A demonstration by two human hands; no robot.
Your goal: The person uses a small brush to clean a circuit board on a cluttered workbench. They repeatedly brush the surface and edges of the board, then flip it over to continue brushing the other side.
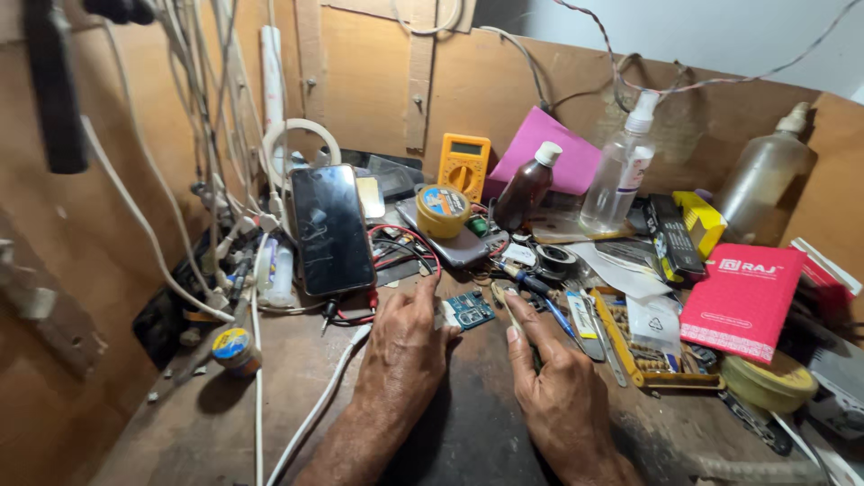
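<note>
Pinched at its near-left corner by the left hand (402, 346), a small blue circuit board (469, 310) lies flat on the dark worn workbench (468, 423); the fingertips close on the board's edge, though the thumb is hidden behind the knuckles. Just right of that grip, the right hand (558, 387) is curled around a thin tool (509, 312), its fingers together on the shaft; only the pale tip pokes out past the forefinger, near the board's right edge, and whether it touches the board is hard to tell. Both forearms are cut off by the lower frame edge.

Beyond the grip, a black smartphone (331, 229) leans upright, red and black leads trailing from under it. Farther back stand a round yellow tin (442, 211), a yellow multimeter (464, 165) and a brown bottle (527, 187). Well to the right lie a clear spray bottle (621, 171) and a red booklet (743, 301). A white cable (315, 409) runs left of the left wrist. Small clutter around the tools to the right blurs together.
</note>
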